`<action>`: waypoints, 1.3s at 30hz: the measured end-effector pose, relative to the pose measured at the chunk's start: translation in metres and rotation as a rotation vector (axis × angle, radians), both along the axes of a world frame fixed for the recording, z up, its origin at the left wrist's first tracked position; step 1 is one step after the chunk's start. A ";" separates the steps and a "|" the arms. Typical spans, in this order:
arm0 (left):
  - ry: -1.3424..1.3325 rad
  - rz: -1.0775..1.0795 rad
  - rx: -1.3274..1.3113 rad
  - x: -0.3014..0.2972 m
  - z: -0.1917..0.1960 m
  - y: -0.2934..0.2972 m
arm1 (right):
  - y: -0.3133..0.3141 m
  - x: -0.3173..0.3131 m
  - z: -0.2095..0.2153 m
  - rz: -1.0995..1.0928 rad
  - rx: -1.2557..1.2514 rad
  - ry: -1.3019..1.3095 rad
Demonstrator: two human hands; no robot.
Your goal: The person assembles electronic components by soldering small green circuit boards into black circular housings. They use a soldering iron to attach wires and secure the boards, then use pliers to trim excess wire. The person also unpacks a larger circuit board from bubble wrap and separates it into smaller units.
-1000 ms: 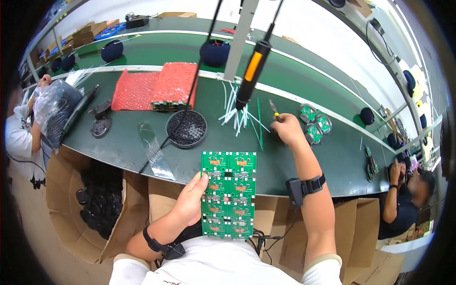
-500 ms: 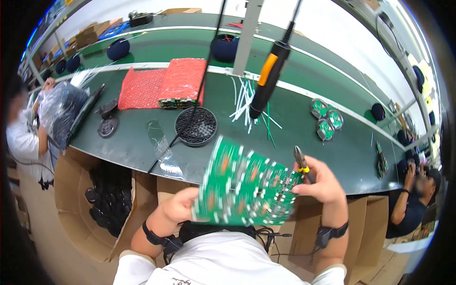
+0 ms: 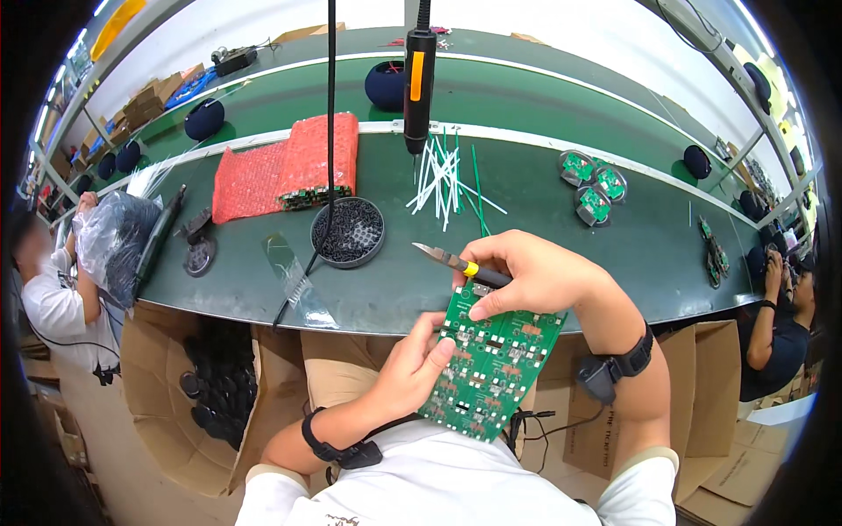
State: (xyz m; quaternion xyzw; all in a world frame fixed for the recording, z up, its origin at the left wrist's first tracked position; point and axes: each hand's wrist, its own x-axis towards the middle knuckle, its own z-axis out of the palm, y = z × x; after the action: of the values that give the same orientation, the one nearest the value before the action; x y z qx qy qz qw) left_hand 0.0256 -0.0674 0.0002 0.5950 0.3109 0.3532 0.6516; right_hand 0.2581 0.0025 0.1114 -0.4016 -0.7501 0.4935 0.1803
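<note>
A green circuit board panel [image 3: 491,377], packed with small parts, is held tilted in front of my body at the bench's near edge. My left hand [image 3: 412,368] pinches its left edge, thumb lying on the face. At the top end, my right hand [image 3: 535,280] grips the board with its thumb on the face. The same hand also holds a pair of cutting pliers [image 3: 469,266] with yellow-and-black handles, jaws pointing left over the bench. The right fingers behind the board are partly hidden.
An electric screwdriver [image 3: 420,88] hangs above white and green strips [image 3: 447,180]. Left of them stand a round dish of screws [image 3: 379,230] and red bubble wrap [image 3: 250,182] with boards. Round board assemblies [image 3: 594,206] lie right. Cardboard boxes [image 3: 167,394] flank me; people work at both sides.
The board has turned more upright and shifted right. My right hand has moved to its top end, swinging the pliers from pointing up to pointing left. My left hand has moved right.
</note>
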 end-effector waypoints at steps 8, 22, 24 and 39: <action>-0.063 0.155 0.113 -0.007 0.006 0.011 | -0.013 0.005 -0.002 -0.467 0.100 0.145; -0.222 0.372 -0.031 -0.011 -0.003 0.044 | -0.137 -0.036 -0.082 -0.854 -0.061 0.427; -0.123 0.424 0.060 -0.011 -0.005 0.036 | -0.131 -0.039 -0.087 -0.915 -0.050 0.461; -0.201 0.546 0.230 -0.017 0.000 0.047 | -0.158 -0.032 -0.091 -0.712 -0.162 0.302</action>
State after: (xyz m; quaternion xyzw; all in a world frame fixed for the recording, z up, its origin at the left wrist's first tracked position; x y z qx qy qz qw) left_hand 0.0086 -0.0199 0.0006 0.5212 0.3512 0.6050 0.4888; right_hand 0.2257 -0.1553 0.0203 -0.5726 -0.4876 0.5110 0.4163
